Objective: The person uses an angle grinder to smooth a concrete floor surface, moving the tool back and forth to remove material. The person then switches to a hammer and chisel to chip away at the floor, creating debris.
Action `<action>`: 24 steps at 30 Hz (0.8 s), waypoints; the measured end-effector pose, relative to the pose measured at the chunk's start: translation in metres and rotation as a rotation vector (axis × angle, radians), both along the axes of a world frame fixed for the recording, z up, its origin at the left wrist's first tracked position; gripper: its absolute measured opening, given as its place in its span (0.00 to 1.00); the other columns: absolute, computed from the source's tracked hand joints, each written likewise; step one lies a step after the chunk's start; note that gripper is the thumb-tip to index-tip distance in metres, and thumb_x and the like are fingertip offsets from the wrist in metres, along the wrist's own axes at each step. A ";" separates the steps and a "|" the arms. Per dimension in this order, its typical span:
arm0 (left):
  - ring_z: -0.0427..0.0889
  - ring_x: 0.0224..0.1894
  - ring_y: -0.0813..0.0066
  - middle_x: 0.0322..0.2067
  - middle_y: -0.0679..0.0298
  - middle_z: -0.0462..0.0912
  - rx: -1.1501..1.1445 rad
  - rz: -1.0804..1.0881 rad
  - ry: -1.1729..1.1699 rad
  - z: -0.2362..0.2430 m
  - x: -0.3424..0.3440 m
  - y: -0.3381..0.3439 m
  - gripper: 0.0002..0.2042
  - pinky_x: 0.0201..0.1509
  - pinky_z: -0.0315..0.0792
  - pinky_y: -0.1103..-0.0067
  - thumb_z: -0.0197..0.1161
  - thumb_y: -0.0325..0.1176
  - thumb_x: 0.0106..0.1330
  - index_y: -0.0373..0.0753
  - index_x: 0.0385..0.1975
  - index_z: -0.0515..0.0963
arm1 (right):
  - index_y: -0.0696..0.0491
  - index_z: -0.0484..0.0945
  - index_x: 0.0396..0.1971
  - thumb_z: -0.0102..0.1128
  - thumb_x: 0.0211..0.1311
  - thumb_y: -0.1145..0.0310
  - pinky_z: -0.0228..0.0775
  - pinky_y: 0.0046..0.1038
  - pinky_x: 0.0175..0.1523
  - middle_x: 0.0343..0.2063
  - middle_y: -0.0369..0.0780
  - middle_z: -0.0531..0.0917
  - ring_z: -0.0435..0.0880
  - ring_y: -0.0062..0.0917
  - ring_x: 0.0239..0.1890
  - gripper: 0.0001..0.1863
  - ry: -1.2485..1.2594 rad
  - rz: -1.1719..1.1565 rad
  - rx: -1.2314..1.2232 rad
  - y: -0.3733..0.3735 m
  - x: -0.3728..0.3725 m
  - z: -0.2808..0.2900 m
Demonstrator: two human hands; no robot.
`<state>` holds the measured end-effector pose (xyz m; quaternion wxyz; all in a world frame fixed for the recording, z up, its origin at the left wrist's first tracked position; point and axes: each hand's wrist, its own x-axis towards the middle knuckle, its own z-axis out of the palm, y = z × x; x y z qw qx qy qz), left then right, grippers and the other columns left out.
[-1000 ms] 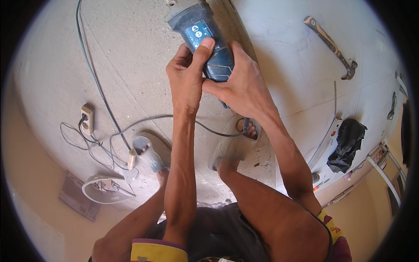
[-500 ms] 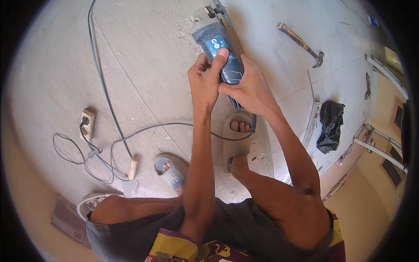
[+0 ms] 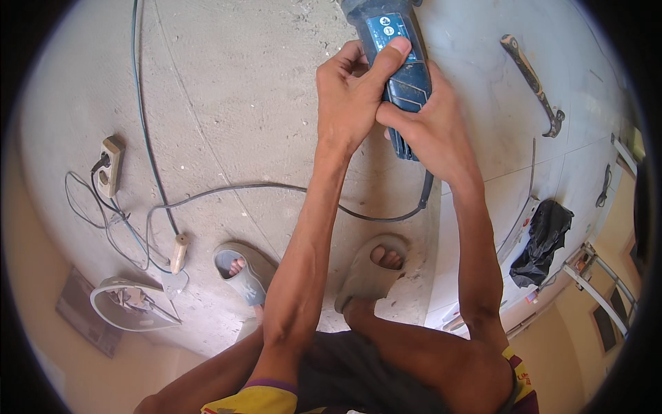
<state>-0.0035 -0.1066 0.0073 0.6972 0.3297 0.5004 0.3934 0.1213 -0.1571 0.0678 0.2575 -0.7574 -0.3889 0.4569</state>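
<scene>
A blue angle grinder point(image 3: 407, 86) with a dusty body is held out over the floor near the top of the head view, its front end cut off by the upper edge. My left hand point(image 3: 350, 96) wraps its left side, the thumb lying on top of the body. Around the rear part of the body, my right hand point(image 3: 441, 131) is closed with its thumb across the near end. From the back of the tool a dark power cord point(image 3: 386, 219) loops down and runs left across the floor. Fingers beneath the body are mostly hidden.
A power strip point(image 3: 110, 169) with a plug in it and a wooden-handled trowel point(image 3: 178, 254) lie at left, near a bucket point(image 3: 110, 310) holding things. On the right are a claw hammer point(image 3: 532, 79), a black plastic bag point(image 3: 541, 241) and a metal ladder point(image 3: 600, 286). My sandalled feet stand below the cord.
The grinder and both hands now appear further right, with the grinder's head out of view. Floor objects have shifted in the picture too, and more of the bucket shows. My grip looks the same.
</scene>
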 end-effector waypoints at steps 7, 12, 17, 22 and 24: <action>0.83 0.29 0.80 0.28 0.63 0.89 -0.016 0.008 0.014 -0.006 0.004 -0.002 0.26 0.35 0.76 0.80 0.82 0.54 0.70 0.30 0.39 0.91 | 0.64 0.79 0.52 0.83 0.53 0.59 0.85 0.37 0.40 0.36 0.47 0.90 0.92 0.32 0.33 0.33 -0.026 -0.014 0.018 0.000 0.000 -0.009; 0.83 0.28 0.81 0.27 0.63 0.88 -0.018 -0.010 0.019 -0.007 0.002 0.001 0.26 0.35 0.75 0.80 0.82 0.55 0.70 0.30 0.40 0.92 | 0.64 0.78 0.53 0.83 0.53 0.59 0.85 0.38 0.39 0.36 0.47 0.89 0.91 0.32 0.32 0.33 -0.019 -0.035 0.001 0.001 -0.002 -0.010; 0.83 0.28 0.82 0.27 0.63 0.88 -0.015 -0.032 0.015 -0.012 0.001 0.001 0.28 0.35 0.77 0.80 0.81 0.56 0.71 0.30 0.40 0.92 | 0.63 0.79 0.54 0.82 0.54 0.60 0.85 0.38 0.39 0.37 0.47 0.89 0.90 0.32 0.32 0.33 -0.018 -0.056 0.003 0.000 -0.004 -0.014; 0.83 0.29 0.82 0.27 0.63 0.88 -0.020 -0.043 0.014 -0.013 0.001 0.002 0.28 0.36 0.78 0.79 0.81 0.57 0.71 0.30 0.41 0.92 | 0.64 0.79 0.54 0.82 0.54 0.61 0.85 0.37 0.39 0.38 0.48 0.89 0.91 0.32 0.34 0.33 -0.026 -0.035 0.032 0.000 -0.002 -0.016; 0.83 0.29 0.82 0.27 0.63 0.88 -0.011 -0.027 0.005 -0.013 0.002 0.001 0.28 0.36 0.78 0.79 0.81 0.57 0.71 0.30 0.41 0.92 | 0.64 0.79 0.54 0.82 0.54 0.61 0.85 0.37 0.39 0.38 0.48 0.89 0.91 0.32 0.34 0.33 -0.014 -0.037 0.044 0.000 -0.002 -0.017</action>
